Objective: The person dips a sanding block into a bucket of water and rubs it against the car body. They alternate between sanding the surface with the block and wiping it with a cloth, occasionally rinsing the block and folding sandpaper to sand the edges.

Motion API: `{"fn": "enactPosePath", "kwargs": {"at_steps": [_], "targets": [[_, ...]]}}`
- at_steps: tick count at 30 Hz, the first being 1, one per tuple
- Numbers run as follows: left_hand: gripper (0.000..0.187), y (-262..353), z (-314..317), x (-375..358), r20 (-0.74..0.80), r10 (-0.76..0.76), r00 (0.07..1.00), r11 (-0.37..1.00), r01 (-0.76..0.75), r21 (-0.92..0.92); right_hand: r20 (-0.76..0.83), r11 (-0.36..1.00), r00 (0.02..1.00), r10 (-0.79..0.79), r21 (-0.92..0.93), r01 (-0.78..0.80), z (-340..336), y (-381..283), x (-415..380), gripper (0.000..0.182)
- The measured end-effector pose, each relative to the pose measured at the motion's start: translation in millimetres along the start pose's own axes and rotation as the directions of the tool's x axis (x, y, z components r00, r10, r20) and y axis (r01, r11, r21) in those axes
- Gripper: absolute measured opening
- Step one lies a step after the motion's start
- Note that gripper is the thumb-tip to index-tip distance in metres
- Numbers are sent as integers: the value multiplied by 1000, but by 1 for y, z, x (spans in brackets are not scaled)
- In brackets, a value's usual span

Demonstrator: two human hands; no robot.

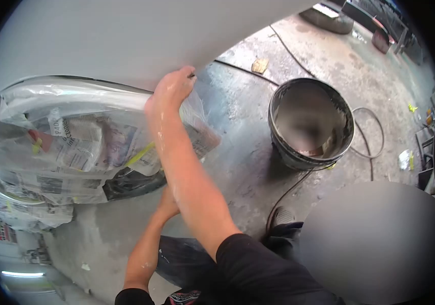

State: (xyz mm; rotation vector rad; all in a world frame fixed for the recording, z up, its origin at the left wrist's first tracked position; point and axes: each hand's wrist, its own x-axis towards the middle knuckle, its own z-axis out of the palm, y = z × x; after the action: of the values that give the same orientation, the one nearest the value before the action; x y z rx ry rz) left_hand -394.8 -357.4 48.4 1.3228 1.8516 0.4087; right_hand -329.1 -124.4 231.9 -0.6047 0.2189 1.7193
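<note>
My right hand (173, 87) is at the lower edge of a smooth light grey vehicle panel (110, 35). Its fingers are curled around a small dark thing, of which only a bit shows at the fingertips. Wet whitish smears mark this hand and forearm. From the lower left comes my left arm, its wrist (167, 207) passing behind the right forearm, which hides the left hand's fingers. Beside both arms, a wheel opening is masked with clear plastic film (75, 96) and newspaper (80, 152). A dark part of the tyre (136, 184) shows under the masking.
A black bucket (274, 124) with murky grey-brown liquid stands to the right on the wet, stained concrete floor (238, 178). Dark hoses (291, 51) run around it. Crumpled scrap (259, 65) lies beyond. A blurred grey oval (375, 244) covers the lower right, near a shoe (283, 216).
</note>
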Motion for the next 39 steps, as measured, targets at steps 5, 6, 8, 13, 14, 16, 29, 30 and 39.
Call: {"fn": "enactPosePath", "kwargs": {"at_steps": [5,6,8,13,14,16,29,30,39], "targets": [[50,17,6,-32,-224,-63,973,987,28,-160,2,1000,1000,-20,-19,20,-3,17,-20,71],[45,-14,7,-33,-277,-31,960,988,-12,-153,-37,999,999,13,37,-12,0,17,-12,68],[36,-31,-4,-36,-283,-51,958,989,10,-146,-56,994,995,84,81,-79,4,8,-4,63],[26,-53,-11,-37,-352,-88,932,990,42,-136,46,996,995,87,19,-88,-11,-2,2,63],[27,-55,-11,-35,-354,-94,931,990,51,-129,26,999,999,39,-9,-39,-9,0,-9,66],[28,-60,-11,-33,-362,-129,923,987,85,-137,108,999,993,46,-22,-44,-14,-5,-9,77],[29,-106,-33,-63,-352,-424,834,894,324,-311,244,750,790,-562,-252,612,-8,-31,43,72],[28,-105,-33,-64,-338,-468,817,861,334,-385,255,720,771,-584,-276,637,-10,-26,41,71],[24,-102,-28,-29,-257,-387,885,892,290,-346,343,629,663,-666,-219,746,12,-107,95,65]]}}
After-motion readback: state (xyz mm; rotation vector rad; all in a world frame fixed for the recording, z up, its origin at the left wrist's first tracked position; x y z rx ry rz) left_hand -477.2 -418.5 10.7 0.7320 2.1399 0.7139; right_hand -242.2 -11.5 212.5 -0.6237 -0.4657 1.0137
